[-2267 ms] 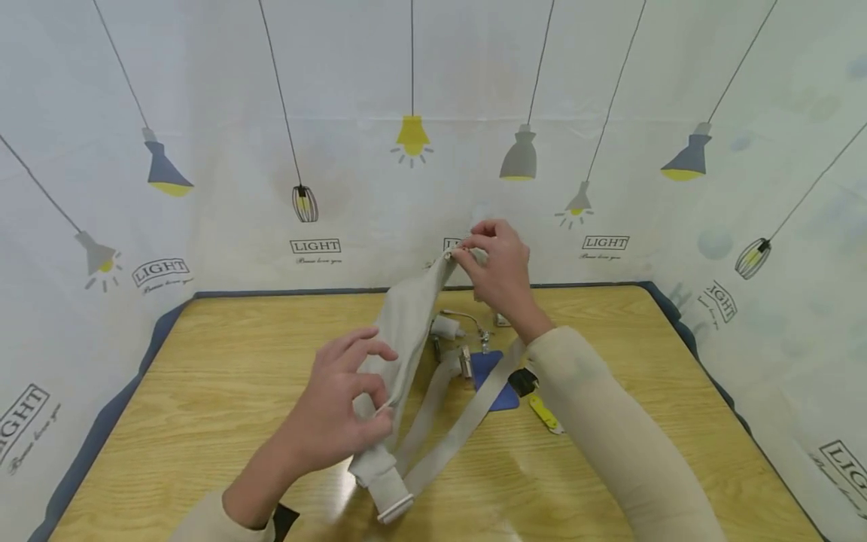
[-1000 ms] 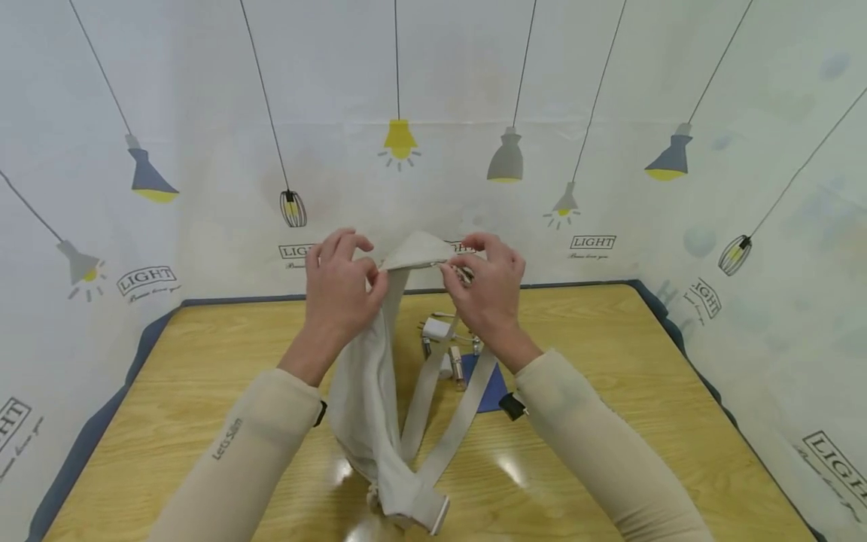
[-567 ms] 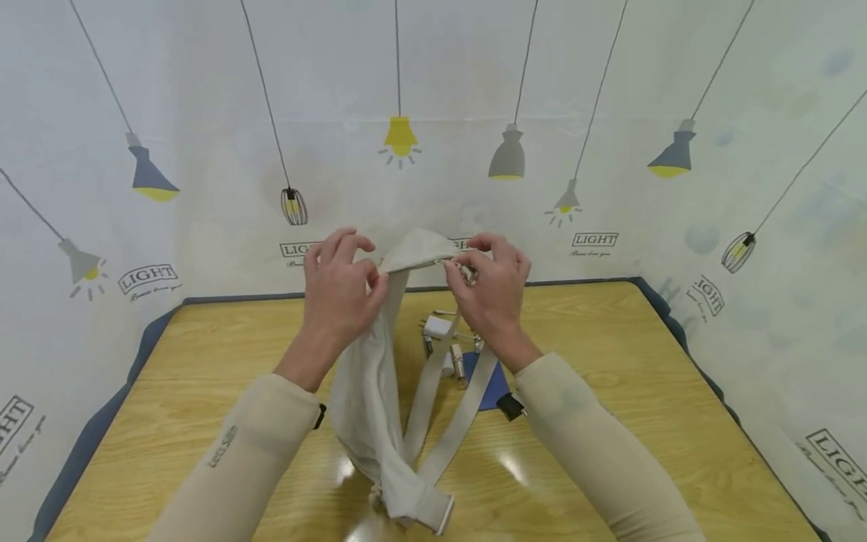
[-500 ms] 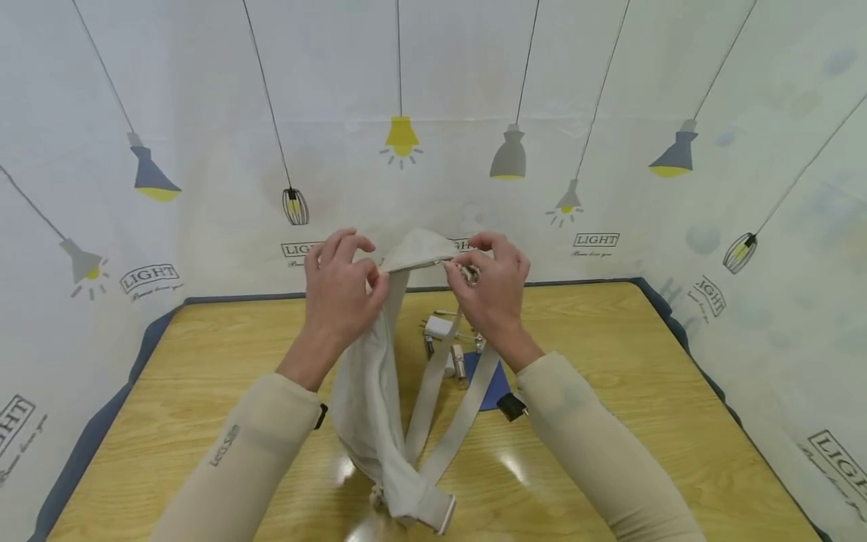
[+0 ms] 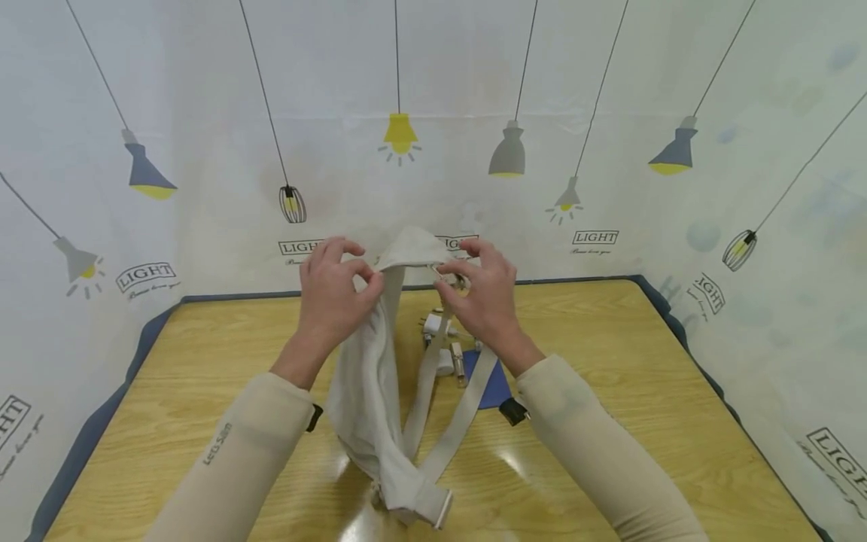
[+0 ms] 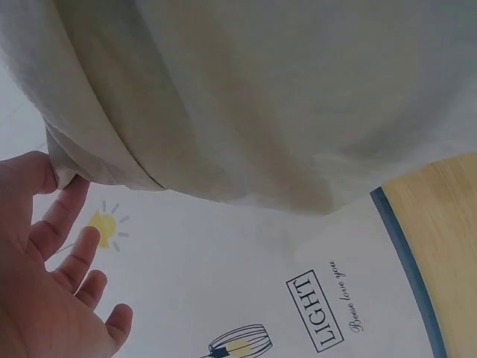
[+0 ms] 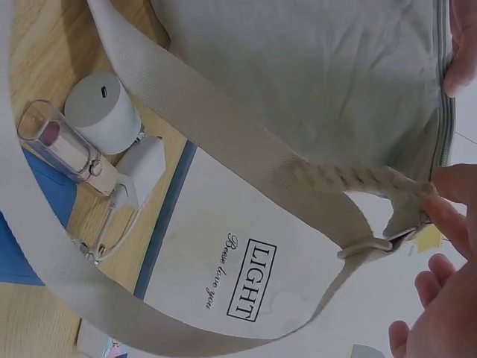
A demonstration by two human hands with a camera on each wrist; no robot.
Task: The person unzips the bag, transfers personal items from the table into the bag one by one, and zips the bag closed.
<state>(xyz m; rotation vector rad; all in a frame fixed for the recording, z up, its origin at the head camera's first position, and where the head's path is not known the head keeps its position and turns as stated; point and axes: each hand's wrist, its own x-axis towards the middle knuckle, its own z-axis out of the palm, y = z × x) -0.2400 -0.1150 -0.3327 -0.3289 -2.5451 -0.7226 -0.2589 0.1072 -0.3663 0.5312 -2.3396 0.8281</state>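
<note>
- Left sleeve (image 5: 237, 444): beige, printed lettering, dark band near the wrist.
- Left hand (image 5: 332, 293): thumb and index fingers (image 6: 63, 216) clamped on the bag's edge, other fingers spread off the cloth.
- Bag (image 5: 369, 399): pale cloth, held up between both hands over the bench (image 5: 217, 376), body drooping toward the person (can't tell if its low end touches down).
- Plug (image 5: 436, 325): white, lying on the bench beyond the bag, cable beside it.
- Adapter (image 5: 443, 363): white, round, near the plug.
- Lipstick (image 5: 458, 363): clear cap, just beside the adapter.
- Strap (image 5: 467, 410): bag's own, looping down right of the body, passing in front of the blue piece.
- Right hand (image 5: 486, 293): thumb and index together, clamped on the bag's corner at the zip (image 7: 445, 127); braided cord (image 7: 358, 177) there (blurred; exact grip on the slider unclear).
- Blue piece (image 5: 494, 384): flat on the bench, partly behind the strap.
</note>
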